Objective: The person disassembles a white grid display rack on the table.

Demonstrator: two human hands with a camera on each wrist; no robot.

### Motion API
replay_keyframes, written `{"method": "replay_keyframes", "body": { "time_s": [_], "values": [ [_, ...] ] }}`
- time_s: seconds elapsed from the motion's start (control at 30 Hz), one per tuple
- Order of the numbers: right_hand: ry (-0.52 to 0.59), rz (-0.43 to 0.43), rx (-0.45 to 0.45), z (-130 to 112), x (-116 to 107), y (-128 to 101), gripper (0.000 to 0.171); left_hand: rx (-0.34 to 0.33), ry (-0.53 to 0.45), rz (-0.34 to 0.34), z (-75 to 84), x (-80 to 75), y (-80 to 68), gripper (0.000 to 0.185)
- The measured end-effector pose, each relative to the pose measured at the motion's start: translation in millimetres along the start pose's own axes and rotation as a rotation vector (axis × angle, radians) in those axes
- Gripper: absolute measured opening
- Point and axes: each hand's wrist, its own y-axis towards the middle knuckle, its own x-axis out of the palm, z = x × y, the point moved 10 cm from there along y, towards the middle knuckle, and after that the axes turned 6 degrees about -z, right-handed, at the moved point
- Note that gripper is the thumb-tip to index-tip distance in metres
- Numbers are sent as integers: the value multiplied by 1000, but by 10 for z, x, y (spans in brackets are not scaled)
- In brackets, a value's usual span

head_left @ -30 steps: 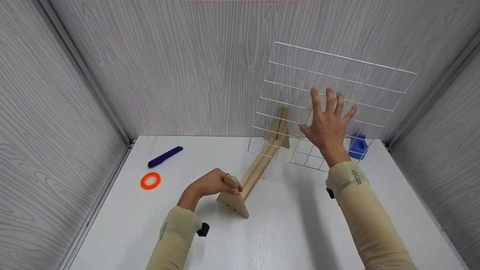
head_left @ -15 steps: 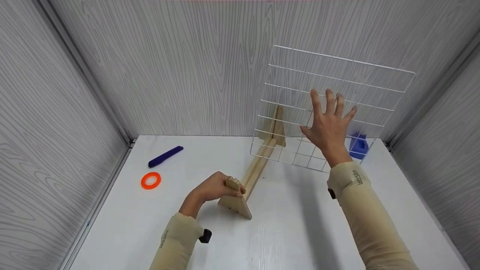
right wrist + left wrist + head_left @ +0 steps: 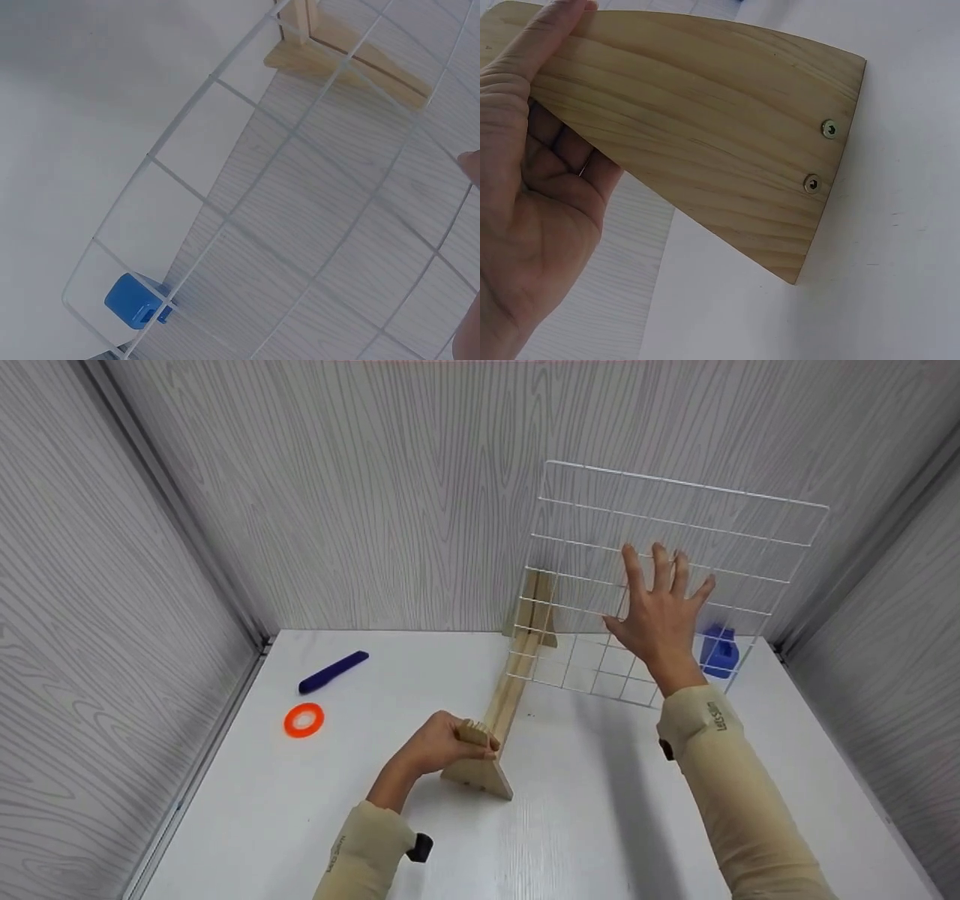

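Between clamped left fingers (image 3: 546, 37): wooden stand (image 3: 511, 699), by one end | behind right fingers (image 3: 661, 574), spread apart: wire grid (image 3: 292, 135)

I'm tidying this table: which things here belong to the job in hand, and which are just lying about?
In use:
wooden stand, gripped by the left hand
wire grid, at the right hand

Seemingly lying about:
purple bar
orange ring
blue object

- The bare right hand (image 3: 660, 619) is covering part of the white wire grid panel (image 3: 675, 520); the right wrist view is cropping both.
- The bare left hand (image 3: 442, 744) is partly hiding the pale wooden stand (image 3: 514, 690).
- The panel is partly masking the blue, block-shaped object (image 3: 720, 652).
- Print on the beige left sleeve (image 3: 367, 847) is blurring.
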Motion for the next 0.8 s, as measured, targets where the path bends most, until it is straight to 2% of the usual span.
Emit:
{"method": "replay_keyframes", "body": {
  "time_s": [0.37,0.8],
  "values": [
    [-11,-35,-5,23,59,-12,115,-6,8,67,-4,32,-38,18],
    [-24,-102,11,122,185,-50,116,9,-54,127,14,90,-69,21]
  ]
}}
